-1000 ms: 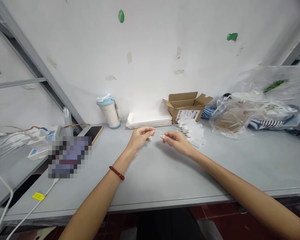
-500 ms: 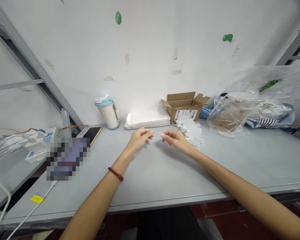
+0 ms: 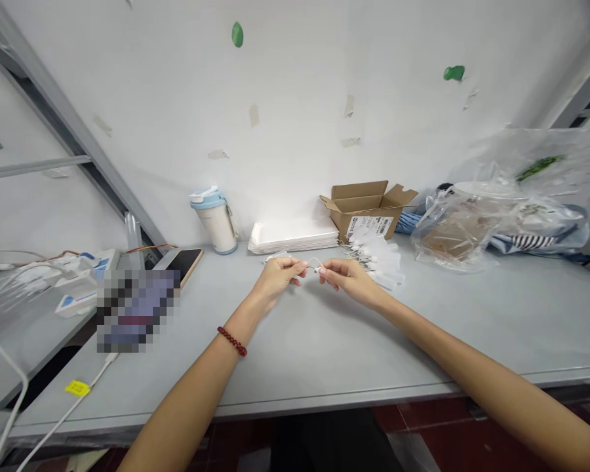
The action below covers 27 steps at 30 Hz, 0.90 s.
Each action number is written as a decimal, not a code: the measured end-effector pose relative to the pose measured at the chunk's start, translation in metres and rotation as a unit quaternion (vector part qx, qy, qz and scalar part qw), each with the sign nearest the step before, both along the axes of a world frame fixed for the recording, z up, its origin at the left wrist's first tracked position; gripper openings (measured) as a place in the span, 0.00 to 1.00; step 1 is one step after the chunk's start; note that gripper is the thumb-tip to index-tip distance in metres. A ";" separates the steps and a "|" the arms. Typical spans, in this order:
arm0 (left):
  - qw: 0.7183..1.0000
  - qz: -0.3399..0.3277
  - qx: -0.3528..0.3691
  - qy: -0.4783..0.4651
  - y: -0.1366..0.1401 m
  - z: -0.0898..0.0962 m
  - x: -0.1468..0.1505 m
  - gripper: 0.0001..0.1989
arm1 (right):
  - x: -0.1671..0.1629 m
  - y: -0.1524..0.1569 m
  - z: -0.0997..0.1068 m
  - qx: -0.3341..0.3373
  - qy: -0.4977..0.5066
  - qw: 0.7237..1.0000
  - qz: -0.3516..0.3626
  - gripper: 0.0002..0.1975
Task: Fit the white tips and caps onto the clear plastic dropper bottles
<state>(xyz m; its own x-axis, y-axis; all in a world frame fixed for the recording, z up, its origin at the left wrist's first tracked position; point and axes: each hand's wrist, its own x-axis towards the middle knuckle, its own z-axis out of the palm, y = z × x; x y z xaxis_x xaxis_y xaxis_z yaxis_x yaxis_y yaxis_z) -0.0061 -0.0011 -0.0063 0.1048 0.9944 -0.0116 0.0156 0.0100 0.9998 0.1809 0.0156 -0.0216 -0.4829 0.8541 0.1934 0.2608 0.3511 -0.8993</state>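
A thin white cord-like loop (image 3: 315,259) arches between my two hands above the grey table. My left hand (image 3: 279,280) pinches one side of it with thumb and forefinger. On the other side, my right hand (image 3: 345,279) is closed on the loop's other end, where a small whitish piece shows at the fingertips; its exact kind is too small to make out. Just beyond my right hand lies a fanned pile of translucent white plastic pieces (image 3: 386,262) with small metal ends. Some small clear-white pieces (image 3: 281,254) lie partly hidden behind my left hand.
A flat white stack (image 3: 295,239) and an open cardboard box (image 3: 366,204) stand along the wall. A cream bottle with blue lid (image 3: 216,226) is at left, near a phone (image 3: 189,265). Plastic bags (image 3: 452,236) lie right. White cables (image 3: 54,426) cross the left side.
My hands have come slightly closer together. The white loop now spans both fingertips; before, a gap lay between my left fingers and the small piece in my right. The view has shifted slightly.
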 end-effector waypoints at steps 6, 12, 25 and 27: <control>0.996 -0.020 -0.052 -0.071 0.000 -0.004 0.001 0.14 | 0.000 0.001 -0.001 0.007 0.004 1.000 0.009 0.17; 0.993 -0.039 -0.062 -0.088 0.002 -0.009 0.000 0.14 | 0.000 0.002 -0.002 0.003 0.000 1.000 0.012 0.18; 0.998 0.033 0.035 0.045 -0.002 -0.008 0.012 0.12 | -0.004 -0.004 0.001 0.004 -0.008 1.000 0.003 0.20; 0.995 0.044 0.059 0.067 -0.003 -0.010 0.016 0.11 | -0.005 -0.004 0.002 0.002 -0.005 1.000 0.000 0.19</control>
